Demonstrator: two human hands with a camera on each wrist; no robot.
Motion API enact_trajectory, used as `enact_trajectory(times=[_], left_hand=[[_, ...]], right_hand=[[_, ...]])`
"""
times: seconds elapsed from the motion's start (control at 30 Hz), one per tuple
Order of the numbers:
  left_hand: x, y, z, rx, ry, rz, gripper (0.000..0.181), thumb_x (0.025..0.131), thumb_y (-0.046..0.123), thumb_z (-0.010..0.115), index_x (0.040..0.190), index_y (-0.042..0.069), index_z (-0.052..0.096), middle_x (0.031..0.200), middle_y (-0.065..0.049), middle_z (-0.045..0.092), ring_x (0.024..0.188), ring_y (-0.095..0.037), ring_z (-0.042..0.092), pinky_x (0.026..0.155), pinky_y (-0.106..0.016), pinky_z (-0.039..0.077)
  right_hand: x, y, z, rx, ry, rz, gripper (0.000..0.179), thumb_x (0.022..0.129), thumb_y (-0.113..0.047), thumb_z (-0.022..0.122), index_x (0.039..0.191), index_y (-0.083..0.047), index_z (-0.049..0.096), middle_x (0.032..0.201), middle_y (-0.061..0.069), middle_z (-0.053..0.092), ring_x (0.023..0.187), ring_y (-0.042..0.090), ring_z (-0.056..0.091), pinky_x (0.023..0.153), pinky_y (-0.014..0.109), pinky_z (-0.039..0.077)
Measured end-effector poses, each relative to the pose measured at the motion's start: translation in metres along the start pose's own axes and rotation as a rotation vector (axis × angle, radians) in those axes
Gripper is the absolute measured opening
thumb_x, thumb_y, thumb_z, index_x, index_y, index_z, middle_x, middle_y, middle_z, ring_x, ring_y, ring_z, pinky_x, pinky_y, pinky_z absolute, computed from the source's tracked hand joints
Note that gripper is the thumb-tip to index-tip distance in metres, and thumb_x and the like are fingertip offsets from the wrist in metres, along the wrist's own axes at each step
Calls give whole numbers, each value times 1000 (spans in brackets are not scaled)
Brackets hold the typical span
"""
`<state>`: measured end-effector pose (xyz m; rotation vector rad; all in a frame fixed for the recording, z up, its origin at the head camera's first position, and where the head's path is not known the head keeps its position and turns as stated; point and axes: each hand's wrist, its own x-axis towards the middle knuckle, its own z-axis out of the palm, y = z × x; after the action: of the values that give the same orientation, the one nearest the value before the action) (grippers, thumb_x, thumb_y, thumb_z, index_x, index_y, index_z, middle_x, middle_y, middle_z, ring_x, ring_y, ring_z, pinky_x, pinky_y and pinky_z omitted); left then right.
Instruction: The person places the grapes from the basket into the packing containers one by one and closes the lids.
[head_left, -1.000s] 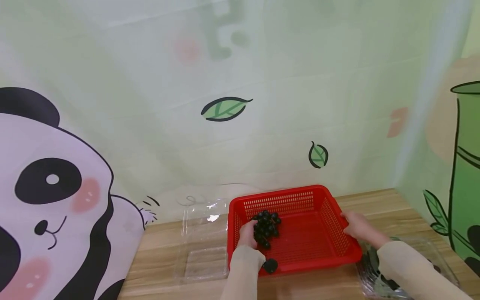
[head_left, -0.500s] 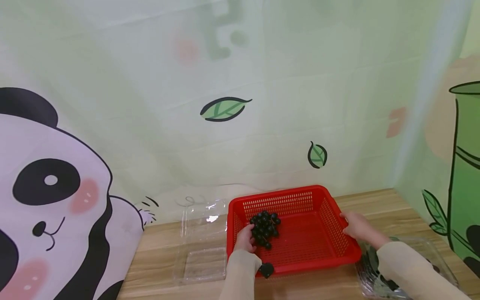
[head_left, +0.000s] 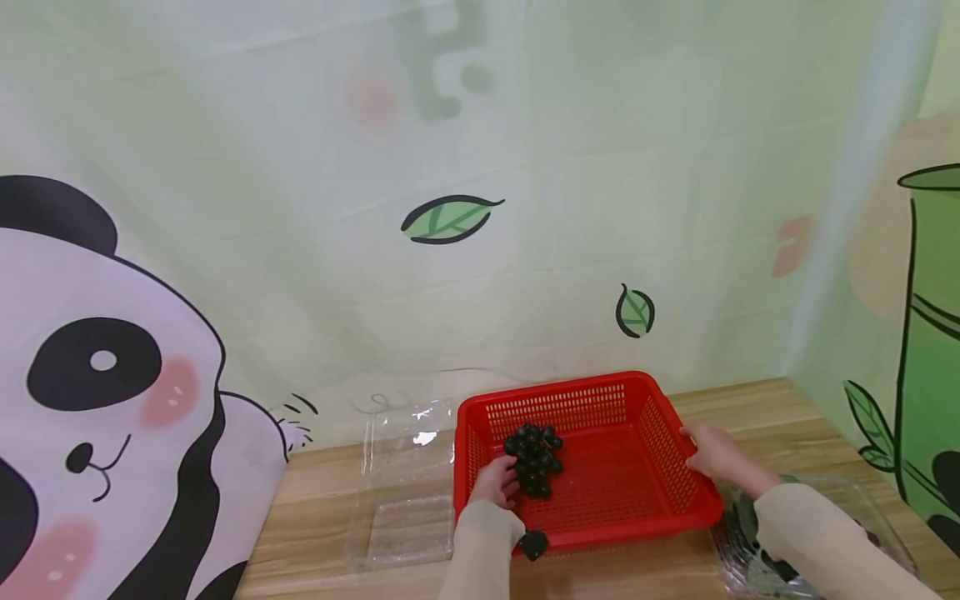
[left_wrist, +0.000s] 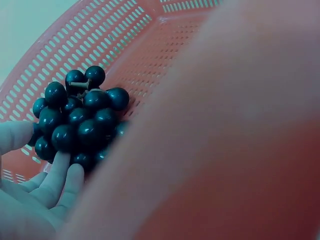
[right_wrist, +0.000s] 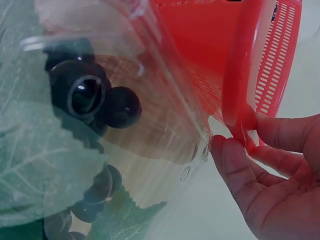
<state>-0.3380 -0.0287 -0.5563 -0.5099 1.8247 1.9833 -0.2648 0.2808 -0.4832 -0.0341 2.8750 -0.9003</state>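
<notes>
A bunch of dark grapes (head_left: 534, 462) lies in the left part of a red plastic basket (head_left: 607, 522) with slotted walls. My left hand (head_left: 493, 482) reaches over the basket's left side, beside the grapes. In the left wrist view, the fingers (left_wrist: 60, 177) of this hand are loosely spread, with fingertips right at the lower grapes. My right hand (head_left: 712, 454) holds the basket's right rim; the right wrist view shows its thumb and fingers pinching the red rim (right_wrist: 240, 85). A blurred pale shape hides much of the left wrist view.
To the basket's left, a clear plastic container (head_left: 412, 525) stands with its lid raised. Under my right forearm is another clear container (head_left: 870, 508), with dark grapes (right_wrist: 122, 107) and green leaves (right_wrist: 45, 170) inside. A printed panda backdrop (head_left: 525, 292) stands behind the wooden tabletop (head_left: 315, 517).
My left hand has loosened from around the grapes and drawn slightly back and down. The bunch now sits a little further right in the basket. My right hand has stayed on the rim.
</notes>
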Motion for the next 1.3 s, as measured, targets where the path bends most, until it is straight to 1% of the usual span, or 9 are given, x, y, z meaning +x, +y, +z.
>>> enact_trajectory(times=[0.07,0.17,0.33,0.5,0.77,0.83,0.9,1.03,1.3], left_hand=[[-11,5,1,27,5,-3,49,85,26,50,123,-4,40,127,-26,44,113,-39,43,95,-53,30],[-20,9,2,68,-1,-11,42,85,25,52,117,-1,46,120,-22,52,105,-34,50,91,-51,34],[-23,10,2,126,2,-24,36,84,26,55,111,3,51,108,-17,61,97,-29,55,86,-47,37],[-21,8,1,176,-3,-6,34,83,25,55,110,4,51,107,-18,60,98,-32,54,84,-46,38],[-23,1,0,165,-2,42,30,80,25,58,104,8,55,107,-14,56,100,-33,48,84,-45,38],[-23,1,0,153,1,37,32,79,26,60,105,10,55,111,-14,53,103,-33,44,87,-48,38],[-18,1,0,148,3,27,33,78,27,61,106,11,54,113,-13,50,105,-33,42,89,-51,37],[-11,6,4,156,-12,28,37,80,25,61,111,9,50,117,-13,47,107,-33,39,92,-50,35],[-13,10,7,198,-13,22,69,78,32,64,134,12,30,129,-15,41,109,-33,41,96,-51,34]], right_hand=[[0,0,0,2,0,0,44,76,10,55,116,22,39,109,36,49,83,28,57,67,38,51],[0,-1,0,11,-6,8,45,76,11,55,117,22,39,110,36,48,83,28,57,66,38,51],[0,-1,0,25,-19,21,45,77,11,54,118,21,38,110,36,48,81,26,57,65,37,52],[-1,-1,-1,19,-16,20,45,77,11,54,117,21,38,110,36,48,81,26,57,65,37,52],[-1,-2,-1,-1,-9,9,44,75,12,54,116,22,39,108,36,50,76,23,54,62,35,51],[-1,-2,-1,0,-8,7,44,75,12,54,116,22,39,108,36,50,74,22,54,62,34,51],[-1,-2,-1,0,-7,3,44,75,12,54,116,22,39,107,36,50,73,21,53,61,33,50],[0,-1,-1,1,-4,-2,44,75,12,54,115,22,40,106,36,51,73,21,53,60,33,50],[0,0,-1,8,-4,4,45,75,12,54,116,22,40,107,35,50,73,20,53,60,33,50]])
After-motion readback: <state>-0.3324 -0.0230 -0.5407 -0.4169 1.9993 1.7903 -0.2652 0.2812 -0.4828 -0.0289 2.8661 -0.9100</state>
